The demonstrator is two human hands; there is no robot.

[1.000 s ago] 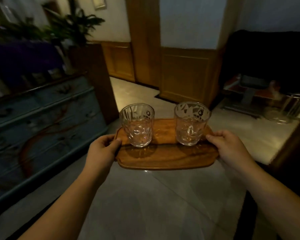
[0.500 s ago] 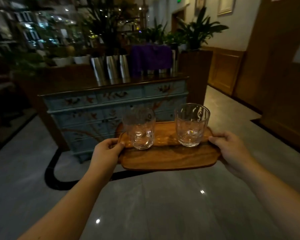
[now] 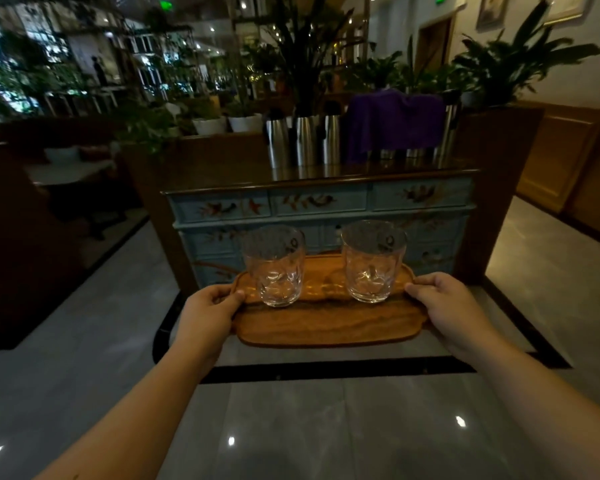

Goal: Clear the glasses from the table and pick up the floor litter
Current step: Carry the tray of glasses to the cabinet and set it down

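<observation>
Wooden tray (image 3: 326, 323) held out level in front of me, my left hand (image 3: 207, 315) closed on its left end and my right hand (image 3: 444, 306) closed on its right, thumbs on top. Two empty glasses (image 3: 274, 266) stand upright on it, well apart, one near each hand. I judge the glasses are cleared and I am carrying them off; a blue painted cabinet (image 3: 321, 206) stands just ahead. Next I need a steady, level carry to a spot to set them down. My fingers under the tray are hidden. No litter shows on the grey floor (image 3: 84, 358), and the dim room blurs detail.
</observation>
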